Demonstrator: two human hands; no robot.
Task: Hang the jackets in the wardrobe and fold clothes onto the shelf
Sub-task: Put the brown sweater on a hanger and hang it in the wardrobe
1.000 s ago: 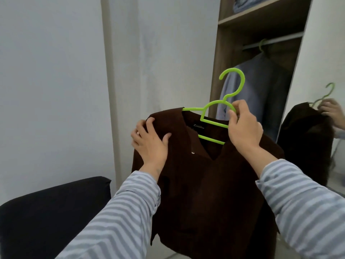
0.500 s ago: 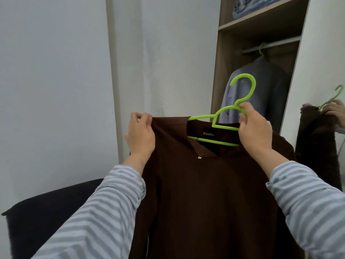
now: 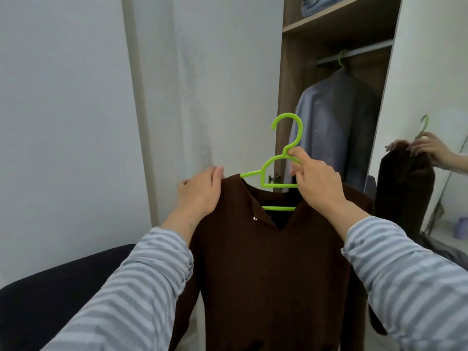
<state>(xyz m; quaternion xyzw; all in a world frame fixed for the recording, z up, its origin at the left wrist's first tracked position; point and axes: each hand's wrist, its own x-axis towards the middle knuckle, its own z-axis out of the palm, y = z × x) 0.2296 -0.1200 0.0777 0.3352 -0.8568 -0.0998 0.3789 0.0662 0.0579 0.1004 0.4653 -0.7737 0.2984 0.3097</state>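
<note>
Since a moment ago the brown jacket (image 3: 266, 262) has been lifted slightly higher and its collar now sits squarer on the green hanger (image 3: 278, 171). The left hand (image 3: 200, 193) rests over the jacket's left shoulder, fingers curled onto the cloth; the right hand (image 3: 316, 183) pinches the hanger at the base of its neck. The jacket hangs lengthwise straight down, hook up and opening leftward. Beyond, a grey jacket (image 3: 336, 127) hangs on the wardrobe rail (image 3: 367, 50).

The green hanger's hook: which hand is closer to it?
Right. The right hand grips the green hanger just below its hook; the left hand holds the brown jacket shoulder, farther away.
</note>
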